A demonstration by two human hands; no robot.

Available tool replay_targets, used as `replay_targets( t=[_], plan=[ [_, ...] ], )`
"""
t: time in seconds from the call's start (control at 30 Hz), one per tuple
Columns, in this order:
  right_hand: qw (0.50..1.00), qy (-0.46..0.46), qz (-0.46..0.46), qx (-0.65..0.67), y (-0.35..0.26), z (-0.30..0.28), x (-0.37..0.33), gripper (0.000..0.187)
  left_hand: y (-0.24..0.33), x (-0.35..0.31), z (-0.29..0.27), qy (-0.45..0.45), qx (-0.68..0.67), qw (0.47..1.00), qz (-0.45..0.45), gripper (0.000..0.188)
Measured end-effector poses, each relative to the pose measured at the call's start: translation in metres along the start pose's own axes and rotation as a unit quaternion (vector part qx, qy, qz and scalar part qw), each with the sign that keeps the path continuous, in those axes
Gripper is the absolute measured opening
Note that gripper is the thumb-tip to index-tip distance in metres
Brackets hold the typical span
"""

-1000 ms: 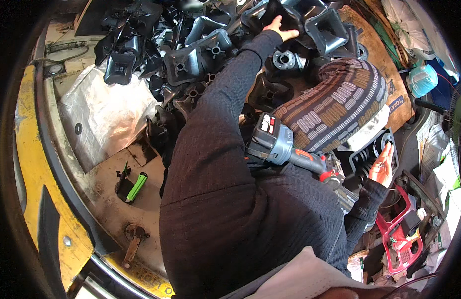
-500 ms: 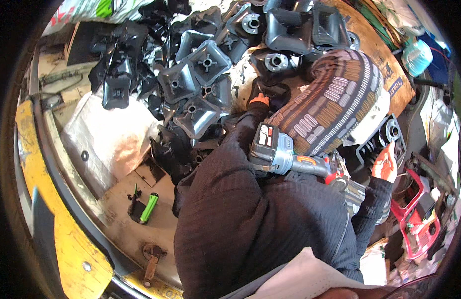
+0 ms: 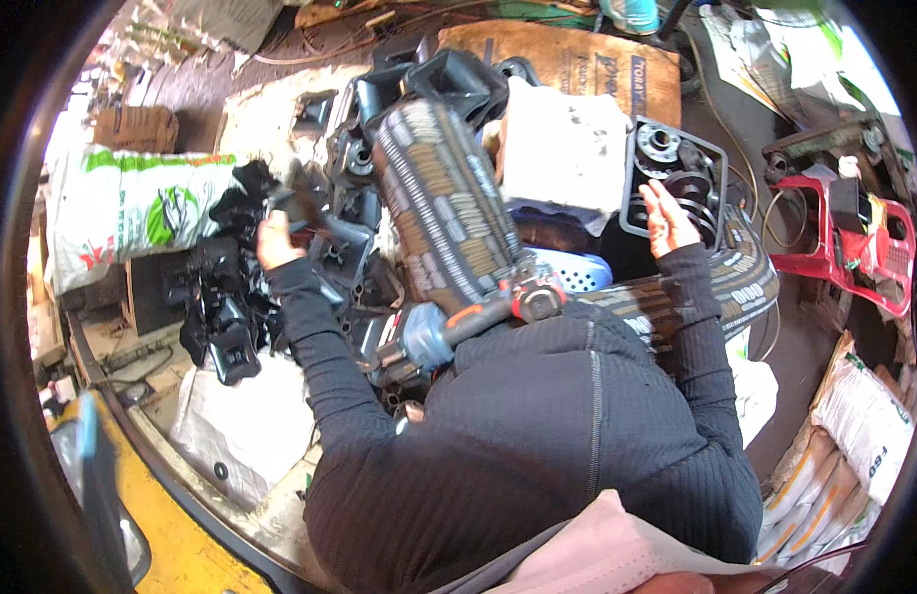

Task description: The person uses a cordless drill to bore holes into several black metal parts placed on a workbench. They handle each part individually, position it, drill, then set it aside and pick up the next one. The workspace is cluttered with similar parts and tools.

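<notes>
My left hand (image 3: 276, 241) reaches out at the left, above a heap of black plastic parts (image 3: 231, 297). A blurred dark plastic part (image 3: 306, 208) shows at its fingers, which look closed on it. My right hand (image 3: 666, 220) is held up with its fingers stretched out and nothing in it. Beside that hand is a grey-rimmed square tray (image 3: 722, 173) with round flanged pieces (image 3: 660, 145) and black ribbed rings (image 3: 690, 188). A blue-grey cordless power tool (image 3: 429, 337) lies across my lap.
A white block-like bundle (image 3: 562, 148) stands between my knees and the tray. Cardboard (image 3: 567, 64) lies beyond it. A printed white sack (image 3: 132, 213) is at the left, a yellow metal frame (image 3: 171, 535) at lower left. A red plastic stool (image 3: 889, 262) and stacked sacks (image 3: 855, 416) are right.
The view has turned leftward. My left hand has gone from between the parts near my knee to the heap at the left. My right hand stays beside the tray, its fingers now stretched out.
</notes>
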State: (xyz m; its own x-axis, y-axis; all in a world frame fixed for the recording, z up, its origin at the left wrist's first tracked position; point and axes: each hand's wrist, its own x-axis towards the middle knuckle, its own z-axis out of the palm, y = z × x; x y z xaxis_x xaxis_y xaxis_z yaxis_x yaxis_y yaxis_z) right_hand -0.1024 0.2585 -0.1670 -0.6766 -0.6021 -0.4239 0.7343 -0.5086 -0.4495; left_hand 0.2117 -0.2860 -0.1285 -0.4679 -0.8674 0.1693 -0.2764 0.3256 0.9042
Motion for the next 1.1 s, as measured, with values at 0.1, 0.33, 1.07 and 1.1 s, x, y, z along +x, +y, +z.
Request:
replay_targets(
  t=[0.1,0.33,1.07,1.1],
  plan=[
    [0.994,0.096,0.001,-0.060,0.009,-0.010,0.011,0.035,0.150,0.028,0.030,-0.028,-0.085,0.990,0.110,0.011],
    [0.984,0.178,0.020,-0.006,0.021,-0.023,0.011,0.025,0.204,-0.039,0.281,-0.314,-0.010,0.877,0.363,0.015],
    [0.985,0.168,0.025,0.007,0.042,-0.050,0.020,0.031,0.175,-0.196,0.534,-0.559,0.183,0.767,0.256,0.037],
    [0.984,0.175,0.026,0.009,0.041,-0.048,0.021,0.031,0.171,-0.198,0.536,-0.561,0.169,0.769,0.255,0.036]
  ],
)
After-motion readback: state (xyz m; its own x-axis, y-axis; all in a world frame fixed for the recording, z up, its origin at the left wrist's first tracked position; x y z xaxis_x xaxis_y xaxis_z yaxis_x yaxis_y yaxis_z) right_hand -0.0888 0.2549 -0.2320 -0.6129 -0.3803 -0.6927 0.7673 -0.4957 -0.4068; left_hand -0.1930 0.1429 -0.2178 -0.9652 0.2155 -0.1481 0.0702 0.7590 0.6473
